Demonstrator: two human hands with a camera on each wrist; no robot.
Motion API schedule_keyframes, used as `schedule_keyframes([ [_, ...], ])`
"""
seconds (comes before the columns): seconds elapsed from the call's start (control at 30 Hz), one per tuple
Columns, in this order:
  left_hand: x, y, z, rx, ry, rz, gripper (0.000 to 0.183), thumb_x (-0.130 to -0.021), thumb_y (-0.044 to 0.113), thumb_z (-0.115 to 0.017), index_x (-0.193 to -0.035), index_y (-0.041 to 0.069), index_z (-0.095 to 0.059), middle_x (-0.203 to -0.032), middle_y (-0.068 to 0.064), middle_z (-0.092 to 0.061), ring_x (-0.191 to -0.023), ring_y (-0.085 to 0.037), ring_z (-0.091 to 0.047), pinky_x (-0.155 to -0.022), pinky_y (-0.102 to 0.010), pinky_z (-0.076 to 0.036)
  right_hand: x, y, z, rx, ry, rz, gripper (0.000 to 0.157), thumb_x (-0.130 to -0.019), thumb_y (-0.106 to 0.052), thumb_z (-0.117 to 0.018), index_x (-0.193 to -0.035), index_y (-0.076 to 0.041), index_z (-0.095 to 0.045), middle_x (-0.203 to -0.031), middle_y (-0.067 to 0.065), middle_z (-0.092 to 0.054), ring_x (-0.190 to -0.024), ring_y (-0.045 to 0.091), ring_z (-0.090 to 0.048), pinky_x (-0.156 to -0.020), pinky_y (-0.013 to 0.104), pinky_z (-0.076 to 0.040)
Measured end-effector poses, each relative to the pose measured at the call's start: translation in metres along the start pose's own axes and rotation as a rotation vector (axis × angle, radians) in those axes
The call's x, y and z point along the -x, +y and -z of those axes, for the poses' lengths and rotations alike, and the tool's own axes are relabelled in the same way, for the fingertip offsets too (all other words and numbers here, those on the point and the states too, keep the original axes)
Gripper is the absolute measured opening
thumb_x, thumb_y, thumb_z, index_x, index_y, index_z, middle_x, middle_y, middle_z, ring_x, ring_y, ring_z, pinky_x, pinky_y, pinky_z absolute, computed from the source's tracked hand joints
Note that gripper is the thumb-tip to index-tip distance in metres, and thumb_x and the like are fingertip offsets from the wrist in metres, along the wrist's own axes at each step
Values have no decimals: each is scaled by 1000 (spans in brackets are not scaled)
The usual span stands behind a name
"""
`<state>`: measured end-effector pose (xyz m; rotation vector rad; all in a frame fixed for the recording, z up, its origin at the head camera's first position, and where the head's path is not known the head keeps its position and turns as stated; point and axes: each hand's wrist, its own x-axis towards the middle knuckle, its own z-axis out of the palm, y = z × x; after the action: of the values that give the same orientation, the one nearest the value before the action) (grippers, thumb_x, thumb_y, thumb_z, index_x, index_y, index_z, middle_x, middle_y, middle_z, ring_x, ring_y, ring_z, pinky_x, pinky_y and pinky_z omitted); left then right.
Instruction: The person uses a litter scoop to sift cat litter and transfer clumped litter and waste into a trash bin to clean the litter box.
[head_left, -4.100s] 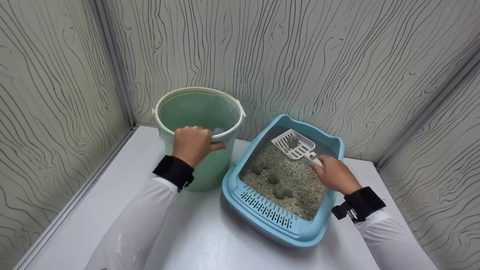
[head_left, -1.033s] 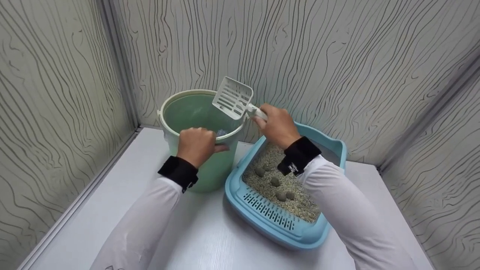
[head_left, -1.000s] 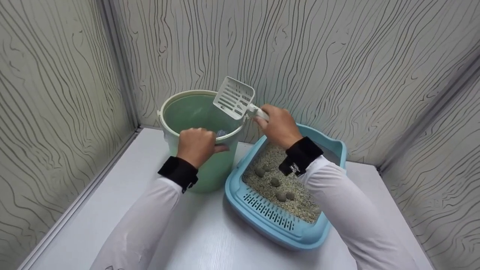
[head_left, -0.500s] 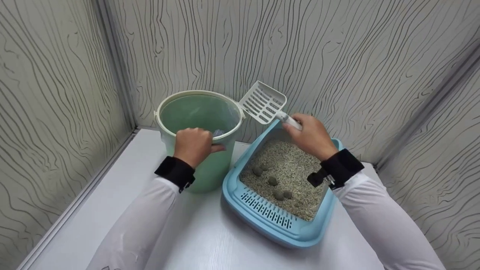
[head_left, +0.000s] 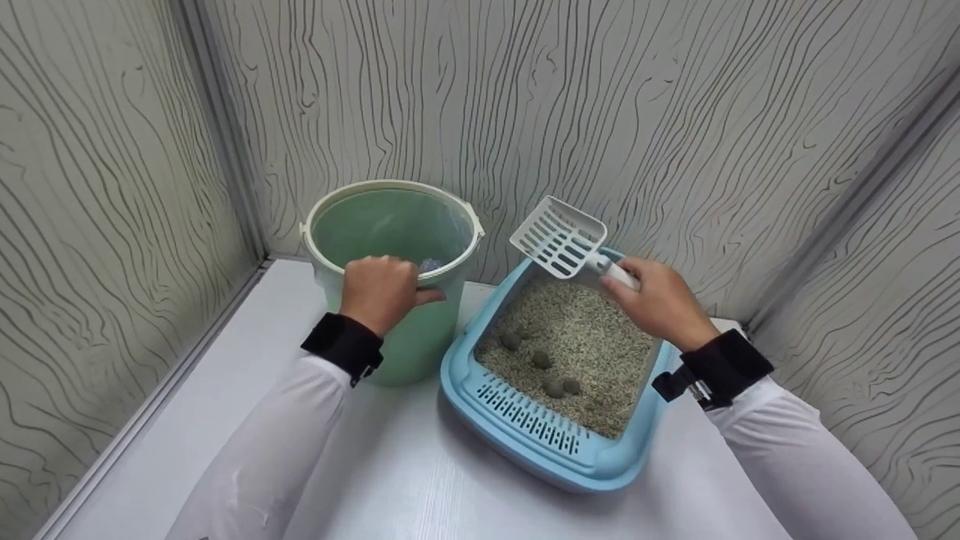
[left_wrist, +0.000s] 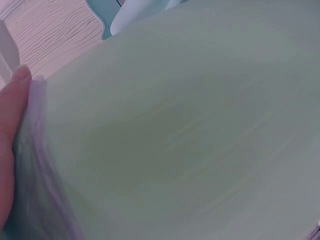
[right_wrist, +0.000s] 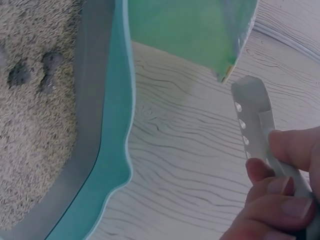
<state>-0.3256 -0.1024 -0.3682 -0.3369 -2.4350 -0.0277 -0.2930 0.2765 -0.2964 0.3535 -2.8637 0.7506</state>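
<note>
In the head view my left hand point(head_left: 381, 294) grips the near rim of a tall green bucket point(head_left: 420, 356), thumb on the outside. A plastic liner point(left_wrist: 37, 130) folds over the rim beside that thumb in the left wrist view. My right hand point(head_left: 664, 304) holds a white slotted litter scoop point(head_left: 564, 241) by its handle, with no clump on its blade. The scoop hangs above the back edge of a blue litter box point(head_left: 600, 466). Tan litter point(head_left: 592, 337) fills the box, with several dark round clumps point(head_left: 541, 360) toward its front left.
A white tabletop point(head_left: 390, 465) carries the bucket and the litter box side by side. Wood-grain patterned wall panels point(head_left: 465, 97) stand close behind and on both sides. A small bluish, crumpled thing point(head_left: 430, 265) shows inside the bucket's near rim.
Earlier the scoop carried a clump over the litter, then was tilted over the bucket without it. Since then my right hand has moved right and down with it. My left hand has stayed at the rim.
</note>
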Motion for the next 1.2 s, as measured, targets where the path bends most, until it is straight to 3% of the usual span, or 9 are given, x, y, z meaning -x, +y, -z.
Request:
schedule_keyframes([
  [0.23, 1, 0, -1, -1, 7, 6, 80, -71, 82, -73, -52, 18, -28, -54, 4, -24, -49, -16, -27, -44, -35, -19, 18, 29, 4, 124, -82, -1, 25, -106, -31, -61, -102, -7, -68, -79, 4, -56, -64, 16, -49, -61, 32, -41],
  [0.47, 3, 0, -1, -37, 44, -11, 83, -70, 85, -71, -54, 20, -23, -55, 5, -21, -48, -15, -24, -43, -35, -16, 28, 43, 0, 300, -286, -38, 34, -103, -31, -63, -75, -14, -53, -65, -5, -40, -58, 13, -42, -58, 31, -35],
  [0.63, 2, 0, -1, -35, 38, -10, 82, -70, 85, -71, -54, 19, -25, -54, 4, -22, -48, -16, -25, -43, -34, -17, 33, 43, -5, 397, -396, -111, 37, -101, -35, -65, -72, -15, -54, -64, -3, -46, -58, 15, -47, -56, 32, -37],
  [0.8, 1, 0, 0, -26, 34, -7, 81, -70, 84, -72, -53, 18, -28, -54, 4, -24, -48, -16, -26, -43, -35, -17, 36, 42, -10, 486, -437, -103, 36, -98, -35, -70, -74, -13, -56, -66, -1, -51, -60, 17, -52, -57, 34, -39],
  [1.2, 1, 0, 1, -26, 8, -1, 82, -70, 85, -71, -54, 18, -26, -53, 4, -23, -48, -15, -26, -43, -34, -17, 44, 43, -20, 501, -475, -100, 26, -92, -29, -74, -75, -13, -62, -69, 0, -58, -62, 19, -53, -57, 36, -41],
])
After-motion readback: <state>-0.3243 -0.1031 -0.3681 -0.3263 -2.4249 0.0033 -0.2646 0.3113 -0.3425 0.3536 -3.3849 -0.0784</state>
